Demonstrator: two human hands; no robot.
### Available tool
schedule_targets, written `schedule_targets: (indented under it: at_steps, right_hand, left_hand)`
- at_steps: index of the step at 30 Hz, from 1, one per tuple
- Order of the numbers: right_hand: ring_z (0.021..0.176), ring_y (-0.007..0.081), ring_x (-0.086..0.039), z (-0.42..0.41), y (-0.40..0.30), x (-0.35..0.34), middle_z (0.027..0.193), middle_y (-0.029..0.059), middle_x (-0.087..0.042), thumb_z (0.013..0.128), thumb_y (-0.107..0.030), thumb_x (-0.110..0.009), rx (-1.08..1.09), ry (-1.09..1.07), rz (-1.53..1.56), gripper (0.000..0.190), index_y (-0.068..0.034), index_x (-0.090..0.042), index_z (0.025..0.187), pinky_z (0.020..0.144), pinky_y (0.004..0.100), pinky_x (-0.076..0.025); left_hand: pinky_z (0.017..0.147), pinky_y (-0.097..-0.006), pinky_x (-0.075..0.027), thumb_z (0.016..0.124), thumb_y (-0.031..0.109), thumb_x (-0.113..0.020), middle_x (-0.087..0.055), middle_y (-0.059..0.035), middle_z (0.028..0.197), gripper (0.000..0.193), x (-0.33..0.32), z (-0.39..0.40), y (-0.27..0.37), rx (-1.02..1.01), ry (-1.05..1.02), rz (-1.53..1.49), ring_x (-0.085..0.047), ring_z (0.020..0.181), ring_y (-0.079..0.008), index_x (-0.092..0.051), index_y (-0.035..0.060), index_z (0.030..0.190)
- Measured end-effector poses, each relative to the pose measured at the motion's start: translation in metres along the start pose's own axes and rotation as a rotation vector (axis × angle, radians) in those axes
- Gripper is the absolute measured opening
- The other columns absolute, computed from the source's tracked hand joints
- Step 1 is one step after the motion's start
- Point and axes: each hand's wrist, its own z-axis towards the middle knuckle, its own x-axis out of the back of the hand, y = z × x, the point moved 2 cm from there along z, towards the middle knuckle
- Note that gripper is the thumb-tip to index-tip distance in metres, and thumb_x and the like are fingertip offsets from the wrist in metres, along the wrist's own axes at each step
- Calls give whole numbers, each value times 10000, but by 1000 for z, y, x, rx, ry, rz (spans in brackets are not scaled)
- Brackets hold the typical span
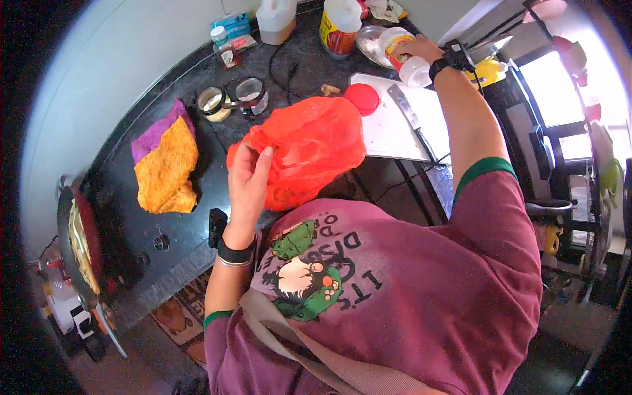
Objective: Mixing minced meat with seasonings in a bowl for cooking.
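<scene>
My left hand pinches the gathered edge of a red plastic bag between thumb and fingers. The bag hangs at the counter's front edge, close to my shirt. At the far right, my right hand grips a clear plastic jar with a printed label, held tilted. Beside and partly behind the jar is a round steel plate. A red screw lid rests at the left edge of a white cutting board. On that board lies a kitchen knife with a black handle.
A ginger piece lies near the lid. Two small glass jars stand left of it. A purple-and-orange cloth lies on the dark countertop. A pan is at the far left; a large plastic jar stands at the back.
</scene>
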Motion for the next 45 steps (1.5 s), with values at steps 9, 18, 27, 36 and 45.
schedule_targets:
  at_steps: [9, 18, 27, 36, 45]
  right_hand:
    - [716, 198, -618, 42, 50, -21, 823, 121, -640, 456, -463, -762, -75, 319, -110, 722, 54, -608, 936, 635, 276, -487]
    - [904, 247, -593, 23, 51, -27, 974, 195, -596, 445, -508, -762, -144, 313, 52, 951, 80, -436, 1118, 784, 309, -462]
    - [984, 248, -540, -38, 29, -59, 1073, 165, -541, 503, -447, -791, -79, 671, 461, 952, 6, -341, 1209, 830, 315, -440]
    - [1023, 199, -495, -78, -46, -93, 1150, 116, -480, 524, -171, -833, 368, 509, 888, 1026, -17, -200, 1317, 882, 311, -421]
    - [1056, 269, -495, 2, -105, -165, 1142, 158, -490, 454, -297, -839, 610, 445, 793, 1041, -6, -274, 1279, 922, 329, -384]
  left_hand:
    - [793, -226, -398, 877, 107, -510, -566, -21, 942, 160, -6, 1, 3, 11, -6, 28, -501, 876, -81, -524, 6, 1000]
    - [749, -217, -396, 885, 126, -495, -555, -9, 901, 130, -10, 5, 7, 0, -31, 68, -488, 831, -72, -521, 19, 954]
    - [804, -223, -383, 904, 103, -443, -544, -23, 960, 128, -10, 2, 17, 17, 9, -11, -483, 885, -76, -493, 17, 984]
    - [781, -206, -367, 908, 96, -426, -509, 5, 921, 106, -10, 9, 17, 37, 48, -150, -450, 854, -54, -486, 40, 976]
    - [773, -192, -351, 917, 107, -393, -496, 22, 925, 147, -1, 2, 21, 125, 98, -86, -426, 854, -40, -486, 37, 1008]
